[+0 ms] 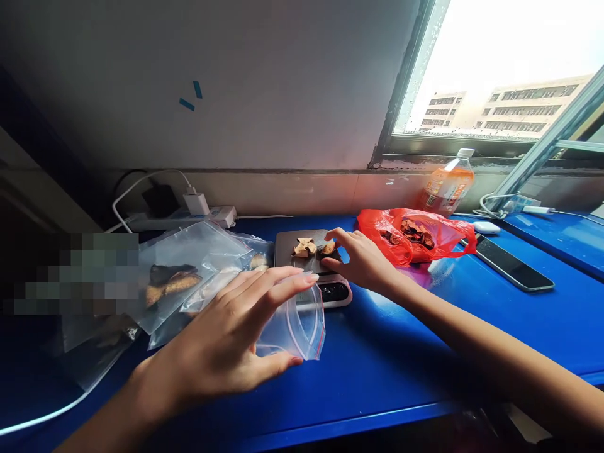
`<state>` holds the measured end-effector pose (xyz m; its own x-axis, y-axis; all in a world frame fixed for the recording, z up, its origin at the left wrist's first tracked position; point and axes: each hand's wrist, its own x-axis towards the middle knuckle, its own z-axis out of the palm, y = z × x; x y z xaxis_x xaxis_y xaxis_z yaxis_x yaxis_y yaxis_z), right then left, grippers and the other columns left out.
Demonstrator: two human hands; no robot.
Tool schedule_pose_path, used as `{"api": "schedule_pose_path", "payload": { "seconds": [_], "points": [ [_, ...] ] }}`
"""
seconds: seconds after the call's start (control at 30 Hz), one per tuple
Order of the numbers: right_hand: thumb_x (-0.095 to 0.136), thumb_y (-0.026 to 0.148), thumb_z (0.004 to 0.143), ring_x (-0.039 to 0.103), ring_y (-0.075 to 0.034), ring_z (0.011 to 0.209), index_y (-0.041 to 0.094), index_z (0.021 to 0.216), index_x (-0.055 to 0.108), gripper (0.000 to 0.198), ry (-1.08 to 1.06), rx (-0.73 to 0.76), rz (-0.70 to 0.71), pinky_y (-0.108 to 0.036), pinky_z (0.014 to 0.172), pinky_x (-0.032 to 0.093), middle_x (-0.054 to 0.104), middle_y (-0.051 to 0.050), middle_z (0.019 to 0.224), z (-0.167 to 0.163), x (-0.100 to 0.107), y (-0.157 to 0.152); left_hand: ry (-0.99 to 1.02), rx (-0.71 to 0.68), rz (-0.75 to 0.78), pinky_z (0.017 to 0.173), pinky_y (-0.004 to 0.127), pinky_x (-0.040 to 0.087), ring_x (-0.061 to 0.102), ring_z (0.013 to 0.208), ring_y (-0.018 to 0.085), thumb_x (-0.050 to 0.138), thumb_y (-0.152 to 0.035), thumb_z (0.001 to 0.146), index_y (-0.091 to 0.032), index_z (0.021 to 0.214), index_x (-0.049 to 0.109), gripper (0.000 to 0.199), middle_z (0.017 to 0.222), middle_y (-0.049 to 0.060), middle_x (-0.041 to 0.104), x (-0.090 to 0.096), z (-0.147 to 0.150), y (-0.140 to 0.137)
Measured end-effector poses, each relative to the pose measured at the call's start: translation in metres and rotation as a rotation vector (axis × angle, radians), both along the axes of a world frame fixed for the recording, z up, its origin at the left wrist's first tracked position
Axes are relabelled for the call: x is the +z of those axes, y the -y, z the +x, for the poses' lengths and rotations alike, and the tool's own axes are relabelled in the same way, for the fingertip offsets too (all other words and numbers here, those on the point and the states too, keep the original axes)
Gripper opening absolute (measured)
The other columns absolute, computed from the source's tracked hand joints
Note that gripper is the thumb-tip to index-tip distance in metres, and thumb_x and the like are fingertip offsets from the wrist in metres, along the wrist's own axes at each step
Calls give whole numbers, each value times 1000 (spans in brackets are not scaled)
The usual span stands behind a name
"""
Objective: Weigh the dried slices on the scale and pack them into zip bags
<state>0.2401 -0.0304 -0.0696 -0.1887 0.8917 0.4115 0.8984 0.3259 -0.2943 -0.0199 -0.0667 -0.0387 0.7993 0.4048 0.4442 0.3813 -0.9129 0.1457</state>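
Note:
My left hand holds a clear zip-lock bag, its mouth spread between thumb and fingers. Just beyond is a small kitchen scale with a dark display. On its plate rest a pale, curled dried slice and a darker dried piece. Thumb and forefinger of my right hand close around the darker piece. Right of the scale, a red plastic bag lies open with dark dried slices inside.
Several clear bags with dried pieces lie at left on the blue table. Behind them sits a power strip with a charger. An orange drink bottle, a phone and a white case are at right.

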Motion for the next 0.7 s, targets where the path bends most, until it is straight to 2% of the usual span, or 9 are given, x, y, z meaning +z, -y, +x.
{"api": "schedule_pose_path", "payload": {
  "seconds": [0.13,0.3,0.4,0.5,0.6,0.7],
  "points": [
    [65,21,82,62,-22,90,17,105,63,23,-92,-16,59,-36,80,48,71,-9,98,3,-12,-5,-5,6,14,98,53,51,54,125,34,80,-24,70,-27,144,31,89,138,13,55,0,-1,1],
    [66,21,79,64,-17,80,21,98,64,20,-229,-10,85,-29,70,48,71,-5,90,9,-16,-10,4,11,12,97,51,52,55,123,33,80,-27,70,-28,144,31,88,139,12,55,0,-3,2],
    [67,26,78,62,-15,70,20,98,64,21,-315,-28,72,-27,64,47,71,-3,85,10,-8,-10,16,1,11,97,51,51,54,124,33,79,-27,71,-28,144,30,89,139,12,54,0,-2,1],
    [67,30,78,61,-13,69,19,99,63,24,-370,25,100,-26,64,46,71,-4,86,3,5,-12,19,-1,10,99,51,50,53,126,34,79,-27,71,-29,144,30,88,139,11,54,1,-2,1],
    [69,27,77,61,-13,72,19,98,63,23,-348,101,125,-26,66,45,70,-3,86,-10,15,-18,18,-6,6,99,52,49,53,126,33,78,-27,72,-29,145,30,88,140,11,53,1,-1,1],
    [70,23,75,60,-14,73,19,96,63,22,-309,140,82,-26,67,44,70,-2,84,-21,15,-28,16,-2,-5,100,52,49,51,127,33,78,-26,72,-31,146,28,89,141,10,52,1,-3,1]
  ]
}}
